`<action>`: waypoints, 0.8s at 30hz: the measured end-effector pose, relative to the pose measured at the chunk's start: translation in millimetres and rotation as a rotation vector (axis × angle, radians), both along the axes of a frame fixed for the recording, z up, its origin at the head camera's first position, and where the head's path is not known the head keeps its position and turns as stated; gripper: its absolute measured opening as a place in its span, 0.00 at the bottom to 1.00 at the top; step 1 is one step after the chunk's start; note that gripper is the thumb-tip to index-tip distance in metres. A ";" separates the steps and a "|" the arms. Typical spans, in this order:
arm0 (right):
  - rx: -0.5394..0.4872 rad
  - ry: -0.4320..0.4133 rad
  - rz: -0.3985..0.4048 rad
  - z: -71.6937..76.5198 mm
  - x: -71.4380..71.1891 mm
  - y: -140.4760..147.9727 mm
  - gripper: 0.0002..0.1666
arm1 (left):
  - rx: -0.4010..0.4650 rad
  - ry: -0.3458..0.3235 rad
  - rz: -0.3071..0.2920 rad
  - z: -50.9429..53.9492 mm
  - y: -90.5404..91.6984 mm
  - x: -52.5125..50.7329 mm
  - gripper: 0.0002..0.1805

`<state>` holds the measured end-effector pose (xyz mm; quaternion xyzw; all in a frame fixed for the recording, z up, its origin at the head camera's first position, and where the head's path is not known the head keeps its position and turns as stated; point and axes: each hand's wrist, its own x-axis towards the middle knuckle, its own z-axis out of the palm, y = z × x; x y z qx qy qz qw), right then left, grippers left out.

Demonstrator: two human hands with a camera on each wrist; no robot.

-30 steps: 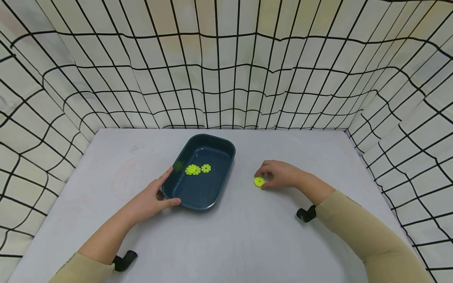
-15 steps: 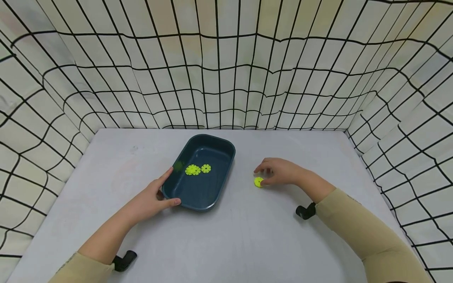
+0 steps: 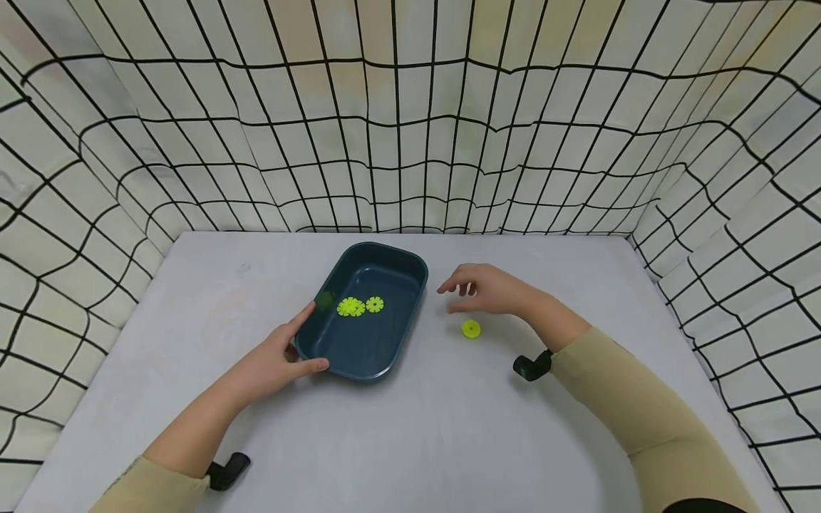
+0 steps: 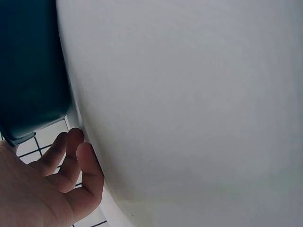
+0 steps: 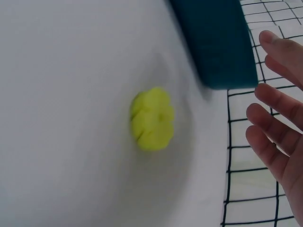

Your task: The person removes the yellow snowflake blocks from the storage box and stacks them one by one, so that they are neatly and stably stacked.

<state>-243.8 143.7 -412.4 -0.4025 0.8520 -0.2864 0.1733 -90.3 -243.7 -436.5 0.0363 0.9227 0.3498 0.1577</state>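
Observation:
A dark teal tray (image 3: 349, 360) lies at a slant left of the middle of the table. Inside it are several yellow notched plastic discs (image 3: 375, 305), some overlapping. My left hand (image 3: 274, 362) holds the tray's near left corner, thumb at the front rim and forefinger along the left side. In the left wrist view its other fingers (image 4: 87, 161) are bent beside the tray. My right hand (image 3: 487, 288), fingers spread and loosely bent, is above the table right of the tray, holding nothing. Below it lies a yellow notched piece (image 5: 154, 118), looking thick like stacked discs in the right wrist view.
The white table (image 3: 410, 449) is bounded at the back and sides by a black wire grid (image 3: 398, 167) with pale sheeting behind it. Black wrist mounts (image 3: 534, 367) stick out from both sleeves.
My right hand has let go of the yellow piece, lifted off it and moved up and left toward the tray. The left hand and tray have stayed in place.

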 end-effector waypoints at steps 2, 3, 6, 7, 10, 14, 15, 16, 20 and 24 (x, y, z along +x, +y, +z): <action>-0.015 -0.002 0.003 5.3 -1.8 -8.5 0.22 | -0.002 0.000 0.001 0.0 0.2 -0.2 0.60; -0.020 0.000 0.005 7.8 -3.0 -13.4 0.22 | -0.002 0.001 0.002 0.1 0.1 -0.3 0.60; -0.040 0.005 0.013 14.2 -6.5 -30.0 0.22 | -0.006 0.006 0.002 0.5 -0.3 -0.2 0.60; -0.046 0.010 0.017 16.1 -7.5 -35.8 0.22 | -0.006 0.007 0.001 0.8 -0.4 -0.1 0.60; -0.053 0.021 0.026 21.5 -9.5 -53.5 0.21 | -0.004 0.011 -0.002 1.2 -0.6 0.1 0.60; -0.050 0.015 0.034 25.5 -11.9 -75.1 0.21 | 0.002 0.014 -0.005 1.2 -0.1 0.2 0.60; -0.048 0.009 0.034 25.4 -12.9 -79.8 0.21 | 0.002 0.014 -0.005 1.1 0.2 0.1 0.60; -0.044 0.008 0.036 25.1 -13.9 -84.1 0.21 | 0.002 0.015 -0.007 0.9 0.4 0.0 0.60; 0.000 0.011 0.065 21.3 -17.6 -98.9 0.22 | 0.005 0.014 -0.015 0.2 1.0 -0.6 0.60; 0.066 0.005 0.097 14.7 -20.1 -110.7 0.24 | 0.002 0.008 -0.015 -1.1 0.6 -1.2 0.59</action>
